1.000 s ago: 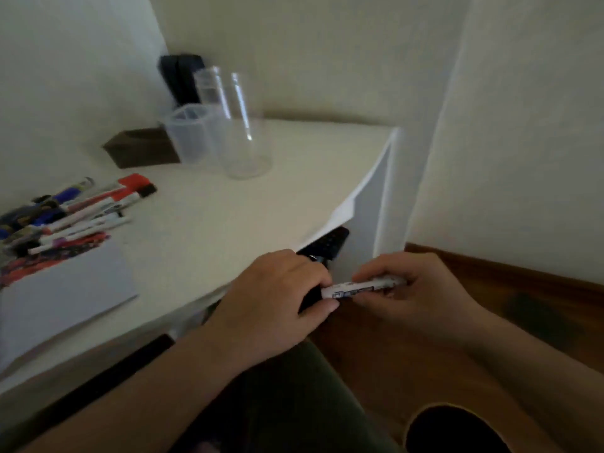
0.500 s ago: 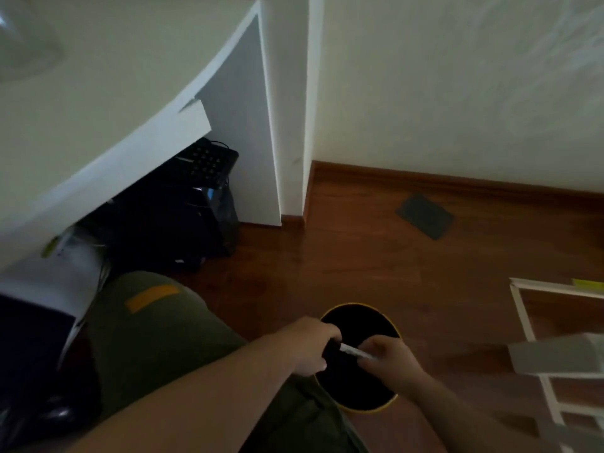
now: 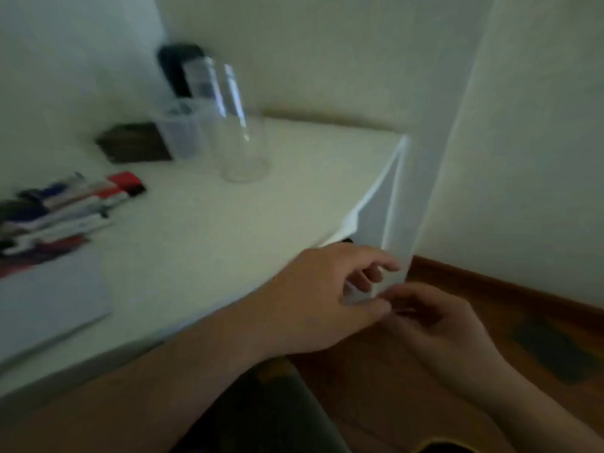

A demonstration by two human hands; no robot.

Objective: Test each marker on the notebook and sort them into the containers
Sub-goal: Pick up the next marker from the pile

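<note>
The frame is blurred. Several markers point(image 3: 65, 210) with red, blue and black caps lie in a pile at the table's left. Just below them lies the white notebook point(image 3: 42, 299). A tall clear glass point(image 3: 243, 148) and a shorter translucent cup point(image 3: 183, 132) stand at the back of the table. My left hand point(image 3: 323, 299) hovers at the table's front right corner with fingers loosely curled. My right hand point(image 3: 438, 325) is just right of it, fingertips meeting the left thumb. A pale patch shows between the fingers; whether it is a marker I cannot tell.
A brown box point(image 3: 134, 145) and a dark object point(image 3: 178, 70) sit behind the cups by the wall. The white table point(image 3: 261, 207) ends at a side panel on the right. Beyond it are the wooden floor point(image 3: 523, 322) and a black bin's rim point(image 3: 454, 447).
The view swung from the black bin on the floor back up to the table. Both hands rose from over the bin to the table's corner. The marker they held is no longer plainly visible.
</note>
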